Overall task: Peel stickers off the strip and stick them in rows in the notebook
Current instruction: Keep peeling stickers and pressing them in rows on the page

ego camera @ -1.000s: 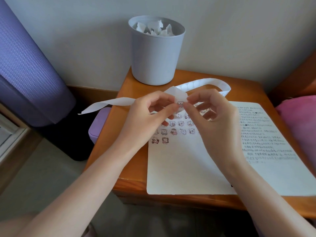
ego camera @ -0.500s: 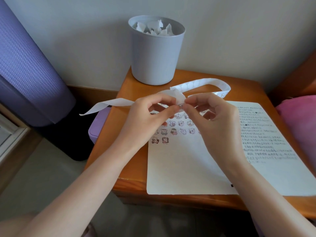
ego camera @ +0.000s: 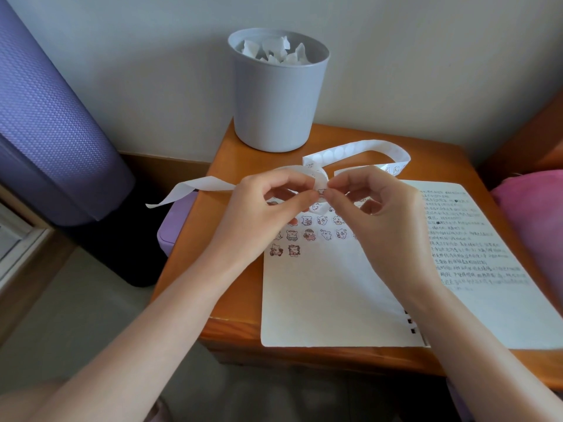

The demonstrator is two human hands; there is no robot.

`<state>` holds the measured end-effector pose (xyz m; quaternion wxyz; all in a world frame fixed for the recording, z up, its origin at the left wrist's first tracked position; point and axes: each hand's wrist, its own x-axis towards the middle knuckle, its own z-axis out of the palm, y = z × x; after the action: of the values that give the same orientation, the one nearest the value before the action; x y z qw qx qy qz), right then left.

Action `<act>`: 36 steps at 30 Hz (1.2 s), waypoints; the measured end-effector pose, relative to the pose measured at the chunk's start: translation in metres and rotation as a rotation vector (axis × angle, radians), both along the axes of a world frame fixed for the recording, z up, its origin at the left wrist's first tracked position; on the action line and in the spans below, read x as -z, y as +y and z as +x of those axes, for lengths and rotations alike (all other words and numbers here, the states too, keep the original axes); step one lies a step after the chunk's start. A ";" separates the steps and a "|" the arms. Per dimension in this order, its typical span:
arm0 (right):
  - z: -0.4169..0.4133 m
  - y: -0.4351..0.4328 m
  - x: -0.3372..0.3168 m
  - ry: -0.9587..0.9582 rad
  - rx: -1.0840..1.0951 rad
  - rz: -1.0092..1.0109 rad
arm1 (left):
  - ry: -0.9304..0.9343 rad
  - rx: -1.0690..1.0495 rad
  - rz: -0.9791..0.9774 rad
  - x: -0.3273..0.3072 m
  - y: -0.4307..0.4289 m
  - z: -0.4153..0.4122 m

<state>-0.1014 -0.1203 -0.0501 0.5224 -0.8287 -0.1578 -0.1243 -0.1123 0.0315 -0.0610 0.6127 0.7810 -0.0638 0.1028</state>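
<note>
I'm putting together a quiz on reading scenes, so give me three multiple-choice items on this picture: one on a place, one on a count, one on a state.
1. Where does the grey bin stand?
A) at the far edge of the table, by the wall
B) on the floor
C) on a chair

2. How many stickers are in the lowest row on the notebook page?
A) five
B) two
C) none

3. What are the left hand and the right hand doing?
A) both pinch the strip
B) both lie flat on the page
C) one holds a pen

Answers:
1 A: the bin sits on the wood beyond the notebook.
2 B: only two stickers lie side by side there.
3 A: thumbs and forefingers meet on the strip above the page.
</note>
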 end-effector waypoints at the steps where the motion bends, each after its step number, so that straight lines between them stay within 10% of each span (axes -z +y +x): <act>1: 0.000 0.000 0.000 0.011 -0.004 0.005 | -0.002 -0.001 0.004 0.000 0.000 0.000; 20: -0.009 -0.001 -0.003 -0.232 -0.008 -0.378 | 0.056 -0.078 -0.069 0.006 0.002 0.004; 29: -0.011 -0.010 -0.013 0.448 -0.154 -0.171 | 0.071 -0.087 -0.015 0.008 0.002 0.003; 36: -0.009 -0.009 -0.007 0.542 -0.115 -0.192 | 0.080 -0.096 0.008 0.008 0.001 0.002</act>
<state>-0.1099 -0.1291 -0.0435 0.4710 -0.8670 -0.0702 0.1469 -0.1101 0.0327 -0.0686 0.6061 0.7890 -0.0022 0.1008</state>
